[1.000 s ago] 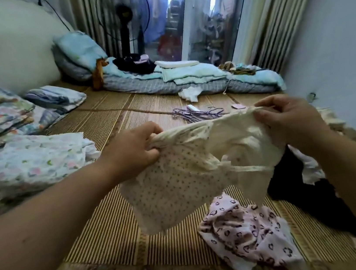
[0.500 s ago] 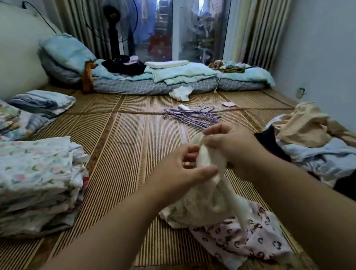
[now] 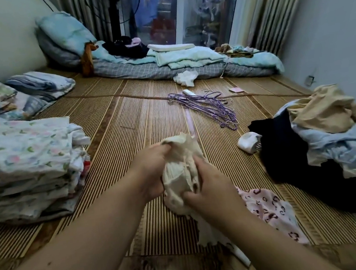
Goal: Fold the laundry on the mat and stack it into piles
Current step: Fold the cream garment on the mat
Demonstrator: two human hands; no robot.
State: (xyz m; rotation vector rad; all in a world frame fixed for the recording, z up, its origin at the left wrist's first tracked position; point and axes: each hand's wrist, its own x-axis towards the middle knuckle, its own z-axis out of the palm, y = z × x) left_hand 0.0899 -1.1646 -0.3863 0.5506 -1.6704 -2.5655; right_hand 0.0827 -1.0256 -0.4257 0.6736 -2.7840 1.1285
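Note:
A small cream dotted garment [image 3: 183, 173] is bunched into a tight bundle above the bamboo mat [image 3: 125, 124]. My left hand [image 3: 152, 168] grips its upper left side, fingers curled into the cloth. My right hand [image 3: 209, 183] grips its lower right side. A pink heart-print garment [image 3: 272, 210] lies crumpled on the mat under my right forearm. A stack of folded floral laundry [image 3: 23, 165] sits at the left. A heap of unfolded clothes [image 3: 323, 137], black, beige and light blue, lies at the right.
Purple wire hangers [image 3: 207, 105] lie on the mat ahead. A white sock [image 3: 247, 142] sits beside the black cloth. Folded bedding [image 3: 39, 84] and pillows lie at the far left; a mattress [image 3: 163, 68] with blankets runs along the back, a fan behind it.
The cream garment, held spread wide a second ago, has been gathered between both hands into a compact bundle and lowered toward the mat. The view has tilted down.

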